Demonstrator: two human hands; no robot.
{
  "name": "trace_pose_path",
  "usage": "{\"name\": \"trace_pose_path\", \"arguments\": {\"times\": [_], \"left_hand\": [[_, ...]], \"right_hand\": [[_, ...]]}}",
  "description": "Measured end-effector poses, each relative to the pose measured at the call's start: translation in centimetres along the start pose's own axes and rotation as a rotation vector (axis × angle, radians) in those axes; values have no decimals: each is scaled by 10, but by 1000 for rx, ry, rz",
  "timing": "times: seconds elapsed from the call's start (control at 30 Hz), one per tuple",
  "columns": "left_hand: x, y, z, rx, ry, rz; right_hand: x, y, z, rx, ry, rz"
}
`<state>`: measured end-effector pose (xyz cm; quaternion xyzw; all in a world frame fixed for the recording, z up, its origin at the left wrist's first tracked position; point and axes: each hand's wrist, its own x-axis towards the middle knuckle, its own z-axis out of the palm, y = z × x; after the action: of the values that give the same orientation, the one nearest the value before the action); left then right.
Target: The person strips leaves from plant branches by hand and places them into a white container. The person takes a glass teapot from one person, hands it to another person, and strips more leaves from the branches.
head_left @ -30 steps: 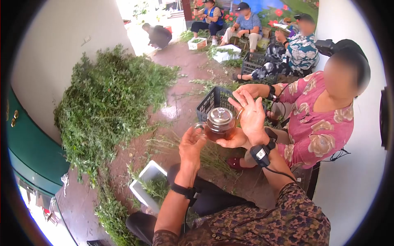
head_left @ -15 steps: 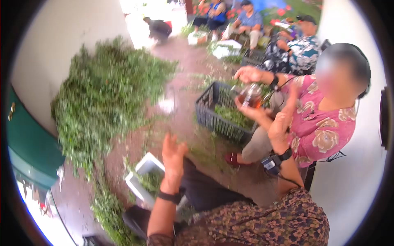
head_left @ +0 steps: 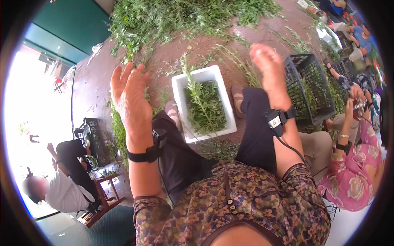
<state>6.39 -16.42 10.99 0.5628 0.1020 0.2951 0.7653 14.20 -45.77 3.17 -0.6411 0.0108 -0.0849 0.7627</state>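
Both my hands are raised in the air on either side of a white foam box (head_left: 177, 92) between my feet. My left hand (head_left: 133, 102) is left of the box, its fingers spread and holding nothing. My right hand (head_left: 271, 76) hovers above my right knee, near the black crate; its fingers are partly bent and foreshortened, with nothing visible in them. Cut leafy green stems (head_left: 207, 106) lie in the box, and one tall sprig leans up past its far rim. Neither hand touches the box or the plants.
A large heap of leafy stems (head_left: 184, 20) covers the floor ahead. To the right stands a black plastic crate (head_left: 310, 88) with greens, beside a person in a pink flowered shirt (head_left: 353, 176). Another person (head_left: 67, 188) sits at left near a dark crate (head_left: 88, 133).
My view has swung down and left, bringing the foam box to the middle. My hands are now farther apart, both still raised. The pink-shirted person now appears at the right edge.
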Motion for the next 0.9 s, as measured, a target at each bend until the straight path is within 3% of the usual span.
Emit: {"name": "trace_pose_path", "arguments": {"times": [0.1, 0.2, 0.23, 0.3, 0.33, 0.4, 0.43, 0.5, 0.6, 0.63, 0.67, 0.83, 0.87, 0.9], "left_hand": [[19, -14, -24, -9, 60, -32], [29, -36, -43, -83, 71, -74], [34, -41, -45, -80, 97, -118], [40, -57, -45, -82, 133, -140], [42, -64, -45, -88, 148, -155], [45, -71, -51, -104, 118, -231], [47, -76, -52, -100, 110, -241], [48, -91, -51, -85, 90, -270], [51, -108, -58, -138, 77, -307], [54, -116, -62, -106, 78, -299], [56, -120, -63, -117, 81, -313], [67, -150, -65, 10, 67, -295], [69, -154, -65, 24, 51, -290], [69, -159, -65, 10, 25, -283]], "right_hand": [[-6, 86, 38, 119, -107, 341], [-32, 192, 48, -343, -185, 406], [-49, 207, 46, -417, -317, 399], [-85, 221, 52, -449, -424, 634], [-102, 228, 58, -405, -393, 889], [-138, 293, 35, -541, -1059, -158], [-160, 314, 27, -609, -947, 184], [-175, 322, 19, -623, -808, 602], [-166, 289, 32, -627, -895, 666], [-167, 270, 53, -467, -346, 1071], [-160, 259, 59, -432, -243, 1119], [-131, 208, 49, -687, -200, 472], [-119, 192, 54, -461, -117, 653], [-106, 179, 60, -430, -112, 587]]}}
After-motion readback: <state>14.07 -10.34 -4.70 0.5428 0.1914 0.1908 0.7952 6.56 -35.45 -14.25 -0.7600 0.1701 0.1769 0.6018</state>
